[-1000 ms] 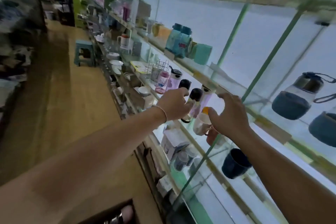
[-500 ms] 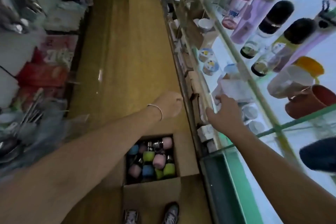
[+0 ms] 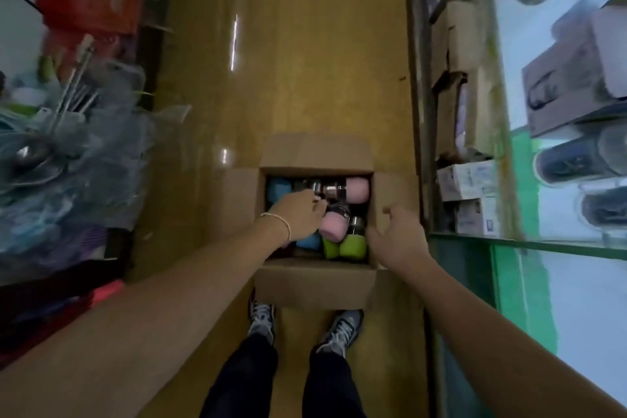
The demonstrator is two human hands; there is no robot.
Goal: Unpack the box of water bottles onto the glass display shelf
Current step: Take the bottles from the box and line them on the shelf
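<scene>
Yellow-brown wooden floor runs as a narrow aisle between two rows of goods. On it, right in front of the person's grey shoes, stands an open cardboard box with its flaps folded outward. Inside the box the water bottles lie in a loose heap, on their sides or tilted: two with pink sleeves, two green bottles near the front wall and blue ones at the left side, and several show shiny metal caps. The left hand, with a thin bracelet on the wrist, is down in the box, its fingertips at the metal cap of one bottle in the middle. The fingers are bent, but I cannot tell if they grip the cap or only touch it. The right hand hovers over the right edge of the box, just beside the green bottles, with relaxed, slightly bent fingers and the thumb spread apart, and it holds nothing. At the right side is the glass display shelf with its green edge, and through the glass dark cups and grey cartons are seen. Small white cartons stand beside it, low near the floor. At the left there is a blurred pile of wrapped goods with metal ladles
</scene>
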